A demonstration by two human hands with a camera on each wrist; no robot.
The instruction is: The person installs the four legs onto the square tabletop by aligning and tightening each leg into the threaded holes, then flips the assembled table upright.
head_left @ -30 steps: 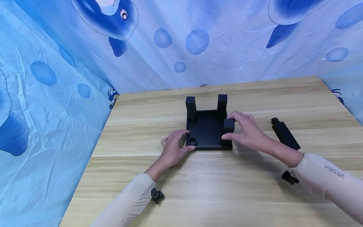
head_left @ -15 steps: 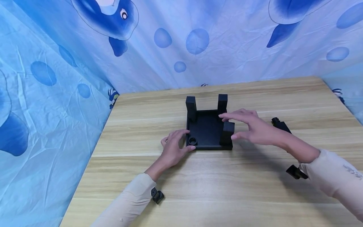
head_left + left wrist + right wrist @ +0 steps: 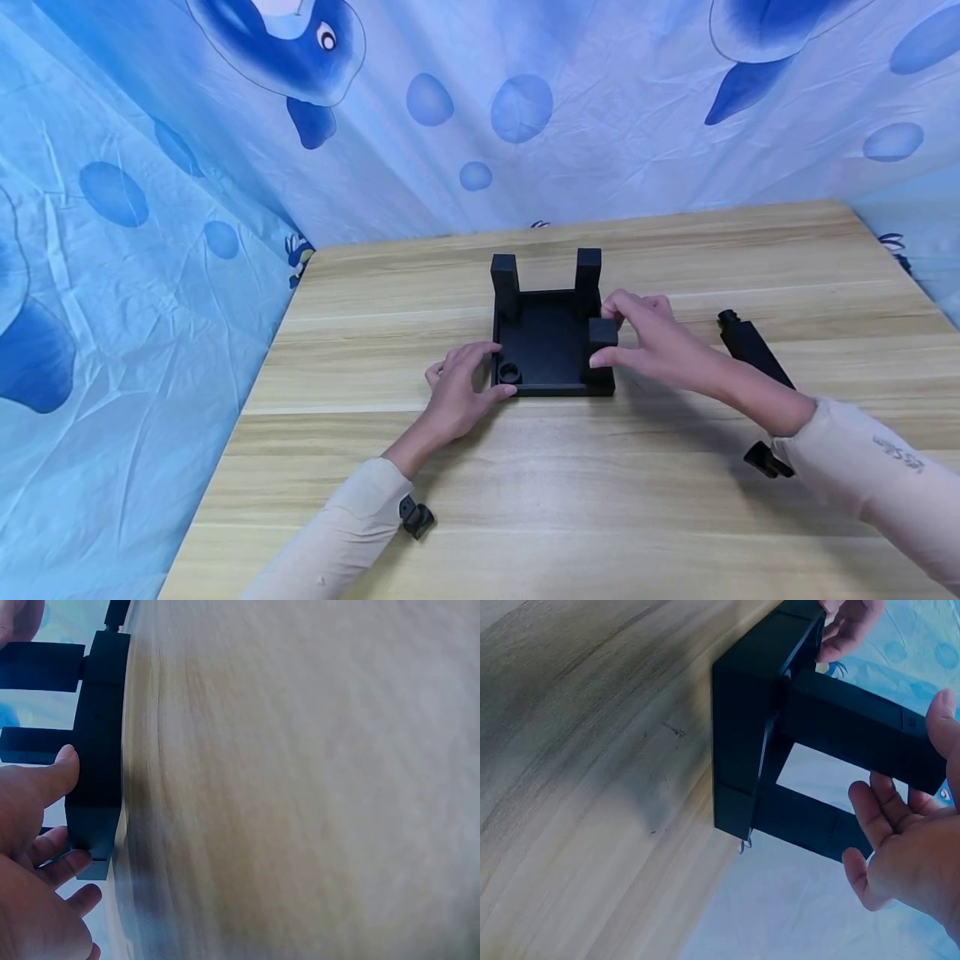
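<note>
Black plastic is all the work here: a square black plastic base tray (image 3: 551,346) with upright square posts sits a little left of the middle of the pale wooden tabletop (image 3: 600,500), nearer its far edge. In the head view the right hand (image 3: 652,346), which half a second ago hovered spread above the tray, has closed again on the short black post (image 3: 602,337) at the tray's near right corner, thumb and fingers pinching it; I judge it is being seated or adjusted in its socket. The left hand (image 3: 459,392) has not moved, its curled fingers bracing the tray's near left corner beside an unfilled round socket (image 3: 510,372). Two taller posts stand at the far corners. A loose black post with a round peg (image 3: 752,354) lies toward the right edge

From the left wrist, blurred, the left hand's thumb (image 3: 56,772) presses the tray's side wall (image 3: 101,750), fingers tucked under its corner

From the right wrist, the tray (image 3: 739,742) appears edge-on, matte and blocky; the right hand's fingers (image 3: 877,817) wrap the nearer post (image 3: 859,739)
</note>
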